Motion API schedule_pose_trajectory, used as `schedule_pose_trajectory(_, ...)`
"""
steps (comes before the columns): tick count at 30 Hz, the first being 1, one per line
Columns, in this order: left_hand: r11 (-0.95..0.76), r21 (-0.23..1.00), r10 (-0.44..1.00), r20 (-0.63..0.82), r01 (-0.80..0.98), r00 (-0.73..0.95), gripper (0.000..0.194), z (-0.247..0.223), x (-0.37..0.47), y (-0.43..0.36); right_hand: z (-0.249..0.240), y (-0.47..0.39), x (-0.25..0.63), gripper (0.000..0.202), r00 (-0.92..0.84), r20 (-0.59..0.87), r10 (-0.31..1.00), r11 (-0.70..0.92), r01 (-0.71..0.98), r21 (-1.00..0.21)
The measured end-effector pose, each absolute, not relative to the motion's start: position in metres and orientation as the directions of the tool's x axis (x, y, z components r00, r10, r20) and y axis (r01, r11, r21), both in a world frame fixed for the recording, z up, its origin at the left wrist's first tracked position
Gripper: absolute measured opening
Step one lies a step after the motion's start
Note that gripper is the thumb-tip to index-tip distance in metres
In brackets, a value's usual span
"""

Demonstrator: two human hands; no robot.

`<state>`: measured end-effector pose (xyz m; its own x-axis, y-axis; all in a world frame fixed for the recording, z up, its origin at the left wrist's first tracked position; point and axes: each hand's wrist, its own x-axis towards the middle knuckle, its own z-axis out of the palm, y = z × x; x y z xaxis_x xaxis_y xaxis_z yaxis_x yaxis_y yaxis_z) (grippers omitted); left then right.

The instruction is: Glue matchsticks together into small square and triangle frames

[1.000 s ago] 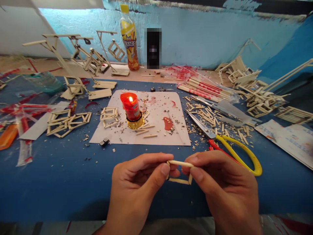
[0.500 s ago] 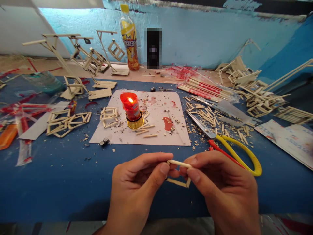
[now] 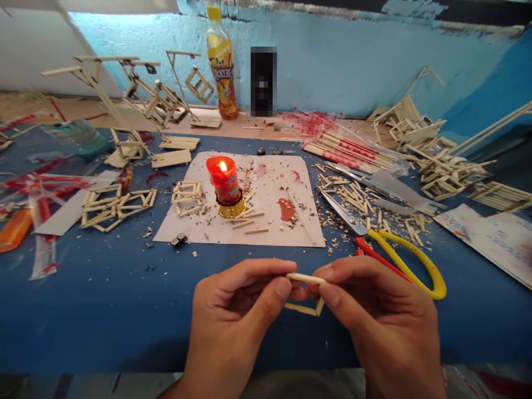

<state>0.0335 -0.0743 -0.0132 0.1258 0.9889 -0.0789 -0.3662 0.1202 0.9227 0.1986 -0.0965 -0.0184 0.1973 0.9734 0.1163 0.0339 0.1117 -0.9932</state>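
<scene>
Between both hands, above the front of the blue table, is a small wooden stick frame (image 3: 307,278) made of short pieces joined at corners. My left hand (image 3: 245,310) pinches its left corner between thumb and fingers. On the other side, my right hand (image 3: 374,310) grips the right corner the same way. Fingers hide parts of the frame's sides. Beyond the hands, a lit red candle (image 3: 226,185) in a gold holder stands on a white sheet (image 3: 199,235), with short cut sticks (image 3: 256,230) beside it. Just past my right hand lie scissors (image 3: 382,238) with yellow and red handles.
Finished stick frames (image 3: 118,208) lie at the left. Stick models (image 3: 153,100) and a drink bottle (image 3: 223,72) stand along the wall. Bundled sticks (image 3: 353,152), tweezers-like metal tools and cut scraps (image 3: 349,191) cover the right side. An orange lighter-like object (image 3: 15,230) is far left.
Both hands keep their hold on the stick frame, almost still. The whole view has shifted very slightly.
</scene>
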Motion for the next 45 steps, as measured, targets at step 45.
schedule_pose_trajectory(45,-0.532,0.812,0.845,0.53,0.242,0.078,0.027,-0.015,0.028,-0.077,-0.03,-0.107,0.165,0.034,0.262,0.482,0.836,0.372,0.375,-0.849)
